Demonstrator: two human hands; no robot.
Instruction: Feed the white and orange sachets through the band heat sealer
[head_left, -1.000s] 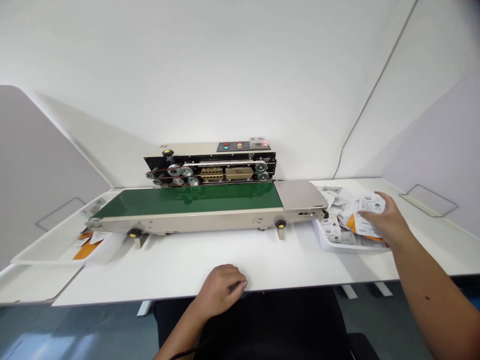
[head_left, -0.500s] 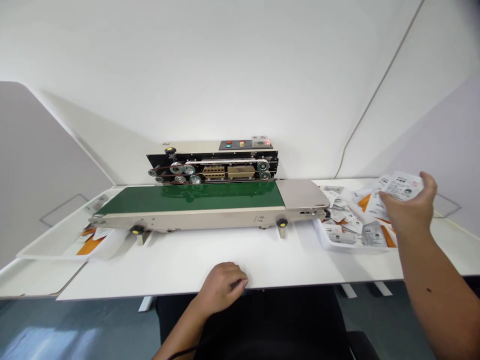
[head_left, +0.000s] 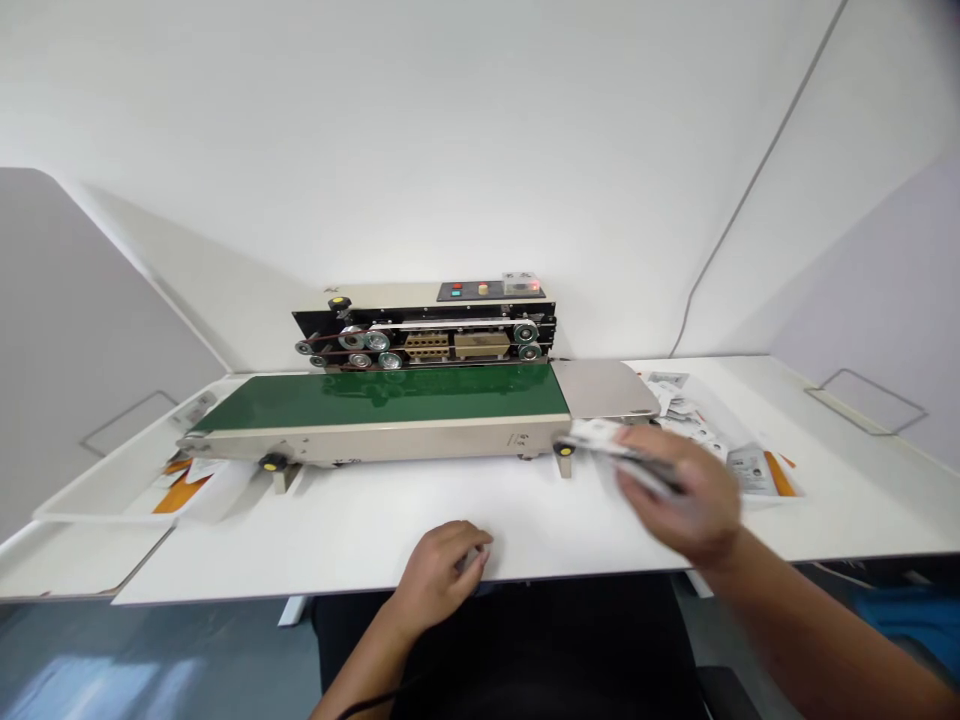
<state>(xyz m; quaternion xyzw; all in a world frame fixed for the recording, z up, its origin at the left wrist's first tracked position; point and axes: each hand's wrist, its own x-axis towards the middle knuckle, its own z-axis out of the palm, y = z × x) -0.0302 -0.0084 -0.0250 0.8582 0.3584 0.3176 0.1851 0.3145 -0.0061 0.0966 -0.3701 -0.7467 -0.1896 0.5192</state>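
Note:
My right hand (head_left: 690,490), smeared by motion, is closed on a small stack of white printed packets (head_left: 600,437). It is in front of the right end of the band sealer (head_left: 442,435), and the packets stick out leftward near the machine's right foot knob. My left hand (head_left: 442,575) rests at the table's front edge with its fingers curled and nothing visible in them. Behind my right hand, a white bin (head_left: 780,497) holds many similar white packets (head_left: 752,468) and some orange ones; my hand hides part of it.
The sealer's green belt (head_left: 390,395) runs across the table, with wheels and a control panel (head_left: 491,290) behind it. A white bin (head_left: 67,500) with packets stands under its left end. A metal plate (head_left: 606,388) forms the right end.
My right hand has moved left from over the right bin to in front of the sealer's right end, carrying the packets. My left hand has barely moved.

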